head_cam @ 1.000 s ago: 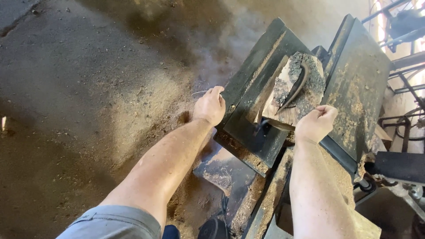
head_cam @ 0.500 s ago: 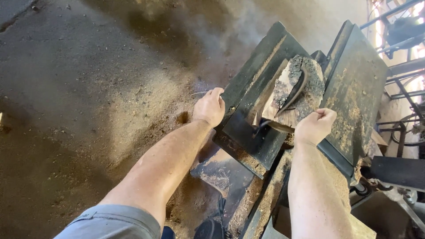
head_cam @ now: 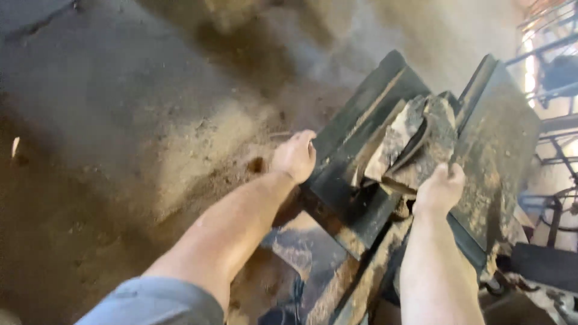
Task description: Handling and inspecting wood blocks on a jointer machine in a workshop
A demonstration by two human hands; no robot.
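Observation:
A dark, mud-caked metal mould frame [head_cam: 361,150] with two slanted side plates stands at the right. A grey-brown lump of clay [head_cam: 415,144] sits between the plates. My left hand [head_cam: 295,156] grips the near left edge of the left plate. My right hand [head_cam: 439,189] is closed on the lower end of the clay lump, next to the right plate [head_cam: 500,144]. Both bare forearms reach in from the bottom of the view.
Sandy, dusty ground [head_cam: 150,138] spreads to the left, with a lighter sand patch by the frame. A wet dark plate [head_cam: 301,253] lies under my arms. Metal bars and machine parts [head_cam: 554,90] crowd the right edge.
The clay lump has tilted and shifted under my right hand, which has moved slightly down and along it. My left hand stays on the plate edge. The view has drifted a little.

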